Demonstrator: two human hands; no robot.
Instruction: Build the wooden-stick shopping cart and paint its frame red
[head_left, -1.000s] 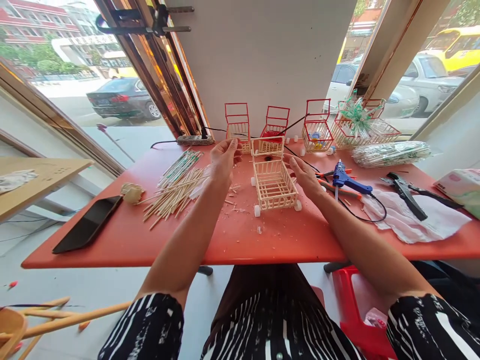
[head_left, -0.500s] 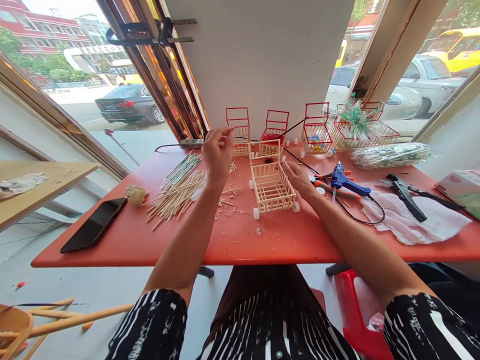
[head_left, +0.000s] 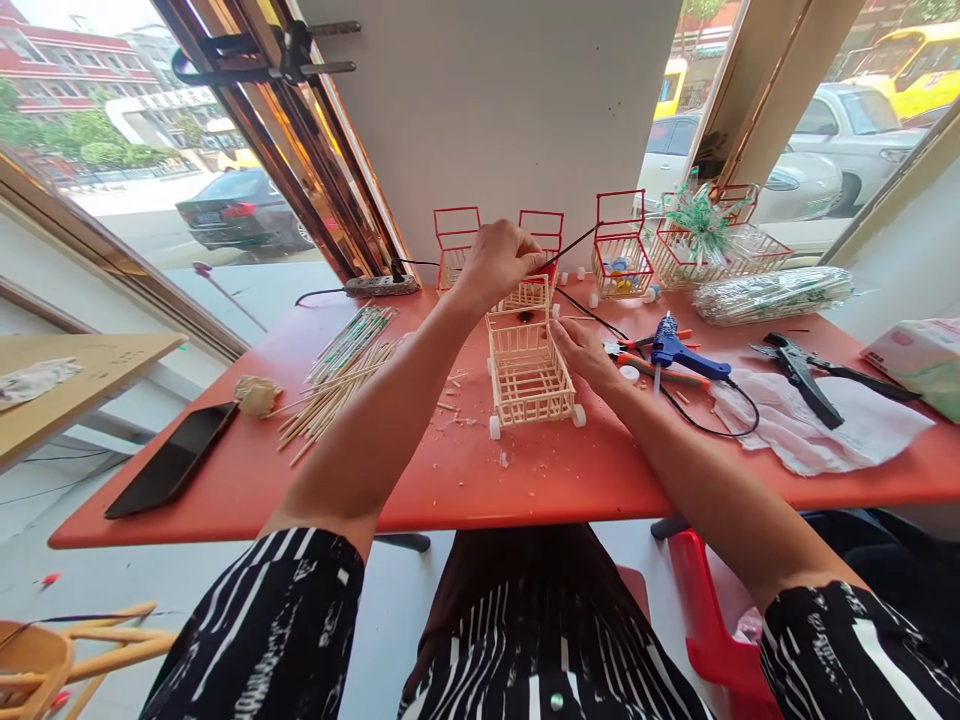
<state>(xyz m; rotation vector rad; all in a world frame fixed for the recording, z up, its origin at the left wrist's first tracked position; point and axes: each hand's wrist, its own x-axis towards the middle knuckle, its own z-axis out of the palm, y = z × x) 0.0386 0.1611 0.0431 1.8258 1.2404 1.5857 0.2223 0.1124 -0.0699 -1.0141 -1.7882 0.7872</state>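
Bare table (head_left: 465, 480) in front lies open — stick pile (head_left: 337, 385) left, glue gun (head_left: 679, 355) right hem it.
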